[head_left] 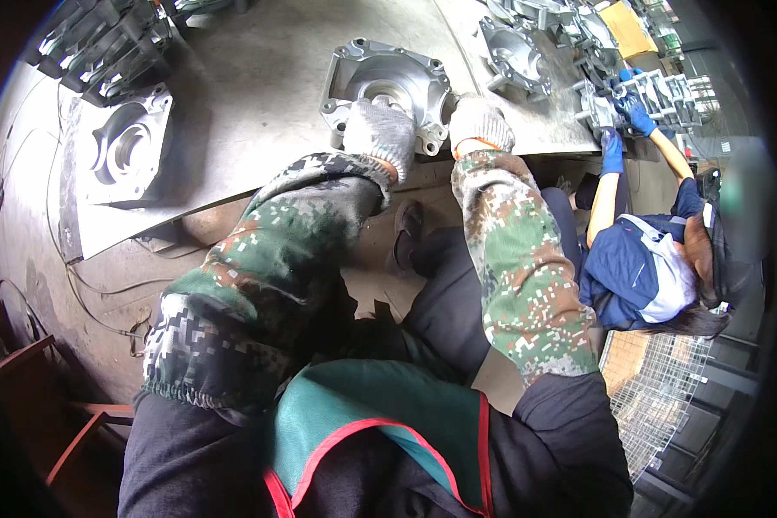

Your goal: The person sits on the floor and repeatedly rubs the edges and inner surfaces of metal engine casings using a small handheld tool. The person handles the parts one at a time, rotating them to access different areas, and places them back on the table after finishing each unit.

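Note:
A silver cast-metal housing (423,76) lies on the metal-topped table in front of me, its round bore partly covered by my glove. My left hand (380,131), in a pale knitted glove, is closed over the housing's near edge beside the bore. My right hand (483,123), gloved alike with an orange cuff, is closed beside the near right corner of the housing. Its fingertips are hidden, so what it grips cannot be made out. Camouflage sleeves cover both forearms.
Another housing (131,148) stands at the table's left edge, near stacked castings (104,47). More castings (514,53) sit at the right. A co-worker (643,268) in blue gloves handles a casting there. Cables (104,289) trail on the left; a wire basket (656,388) is at lower right.

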`<state>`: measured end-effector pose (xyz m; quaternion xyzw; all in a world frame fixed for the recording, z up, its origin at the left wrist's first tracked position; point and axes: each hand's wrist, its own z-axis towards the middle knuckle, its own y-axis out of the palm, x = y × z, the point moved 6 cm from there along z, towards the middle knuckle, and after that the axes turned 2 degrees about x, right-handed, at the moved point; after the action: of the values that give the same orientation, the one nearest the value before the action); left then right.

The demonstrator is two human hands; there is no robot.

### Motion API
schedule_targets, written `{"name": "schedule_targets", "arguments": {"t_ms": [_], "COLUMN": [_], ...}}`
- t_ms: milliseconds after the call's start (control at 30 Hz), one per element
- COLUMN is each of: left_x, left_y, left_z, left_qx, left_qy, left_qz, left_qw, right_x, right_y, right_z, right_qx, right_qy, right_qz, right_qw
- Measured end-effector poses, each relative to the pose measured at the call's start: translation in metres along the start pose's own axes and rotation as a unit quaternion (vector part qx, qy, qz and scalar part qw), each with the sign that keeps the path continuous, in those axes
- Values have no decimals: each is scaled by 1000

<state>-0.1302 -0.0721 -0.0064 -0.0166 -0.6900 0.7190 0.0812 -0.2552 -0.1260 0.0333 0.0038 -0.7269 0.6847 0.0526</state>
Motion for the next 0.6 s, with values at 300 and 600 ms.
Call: {"name": "schedule_targets", "arguments": {"t_ms": [300,600], "left_x": [4,-2], "left_y": [-9,-7], "left_z": [3,2], "left_qx": [11,15], "left_qy": [-7,-26], "left_qz": [-5,17], "left_qw": [1000,999], "right_x": [6,4], "right_y": [9,15], "right_z": [27,37], "right_qx": [-28,-134], "right_qy": [-159,-336], "right_qz": [-149,-68], "right_qw": [975,930]}}
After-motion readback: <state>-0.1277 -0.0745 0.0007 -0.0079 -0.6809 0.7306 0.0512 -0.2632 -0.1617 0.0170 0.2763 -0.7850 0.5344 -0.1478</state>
